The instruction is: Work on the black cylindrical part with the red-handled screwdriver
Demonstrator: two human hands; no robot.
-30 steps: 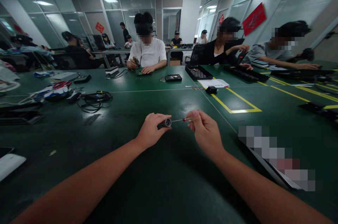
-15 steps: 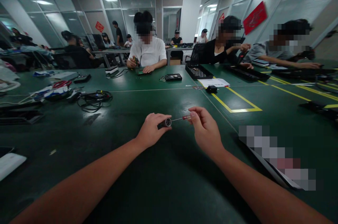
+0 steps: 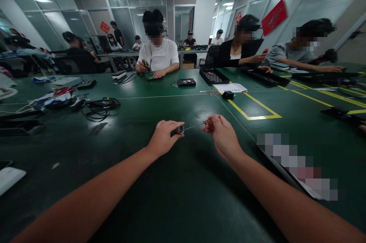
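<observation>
Pinched between the fingers and thumb of my left hand (image 3: pixel 162 140) is a small dark cylinder (image 3: pixel 180 129), its silver-rimmed round end turned towards me. I cannot make out its exact kind. A screwdriver (image 3: pixel 194 126) with a thin metal shaft and a reddish handle is in my right hand (image 3: pixel 225 136). Its tip points left and reaches the cylinder's right side; whether it touches is too small to tell. Fingers cover most of the handle. Both hands are above the green tabletop (image 3: pixel 166 197).
Left lie a tangle of black cable (image 3: pixel 101 108) and a white device (image 3: pixel 11 180). A blurred-out sheet or tablet (image 3: pixel 297 166) is at right. Further off are a small black block (image 3: pixel 228 95), a white paper (image 3: pixel 231 87) and a black tray (image 3: pixel 214 76). Co-workers sit opposite.
The fingers of my right hand have rolled over the screwdriver handle, hiding more of it. My left hand still holds the cylinder. The view has shifted slightly.
</observation>
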